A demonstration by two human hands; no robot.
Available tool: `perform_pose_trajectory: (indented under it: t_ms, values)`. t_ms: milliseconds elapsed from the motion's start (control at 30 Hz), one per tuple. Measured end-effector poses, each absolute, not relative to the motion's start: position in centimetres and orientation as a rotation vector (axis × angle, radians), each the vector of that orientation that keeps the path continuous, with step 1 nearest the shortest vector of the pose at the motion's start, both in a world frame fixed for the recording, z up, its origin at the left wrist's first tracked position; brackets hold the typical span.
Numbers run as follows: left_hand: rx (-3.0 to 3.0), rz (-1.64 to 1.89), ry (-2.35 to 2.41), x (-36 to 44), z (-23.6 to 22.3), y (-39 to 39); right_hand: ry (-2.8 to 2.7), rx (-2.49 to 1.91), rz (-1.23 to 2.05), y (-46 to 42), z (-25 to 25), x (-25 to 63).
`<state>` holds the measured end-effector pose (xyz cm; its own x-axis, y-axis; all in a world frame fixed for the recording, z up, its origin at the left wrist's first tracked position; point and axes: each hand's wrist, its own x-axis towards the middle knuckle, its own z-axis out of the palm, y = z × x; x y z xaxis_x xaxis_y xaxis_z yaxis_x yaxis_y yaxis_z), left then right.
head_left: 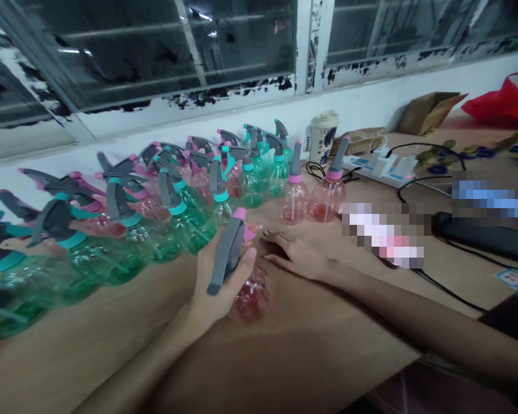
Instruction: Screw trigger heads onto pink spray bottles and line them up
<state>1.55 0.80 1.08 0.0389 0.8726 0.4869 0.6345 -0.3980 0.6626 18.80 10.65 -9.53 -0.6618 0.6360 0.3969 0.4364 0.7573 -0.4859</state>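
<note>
My left hand (218, 276) is wrapped round the neck of a pink spray bottle (250, 299) with a grey trigger head (225, 253), held just above the wooden table (311, 356). My right hand (296, 253) lies flat on the table just right of that bottle, fingers stretched out, holding nothing. Behind my hands stands a long row of green spray bottles (190, 224) and pink spray bottles (328, 195), all with grey trigger heads.
A white paper cup (323, 135) stands by the wall. A white power strip (386, 167) with chargers and black cables (453, 296) lie at right, beside a black device (483, 236). A cardboard box (429, 112) and a red bag (507, 100) sit far right.
</note>
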Motion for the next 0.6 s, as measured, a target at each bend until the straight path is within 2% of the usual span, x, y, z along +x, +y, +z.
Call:
perform_pose_trajectory:
  t_ms: [133,600]
  values:
    - [2.04,1.306,1.414,1.66,0.89,0.53,-2.375,-0.8,0.523,10.75,-9.39,18.96]
    - [2.004,1.263,1.467,1.82,1.47,0.48,-2.325,-0.787,0.58,10.85,-9.11,19.35]
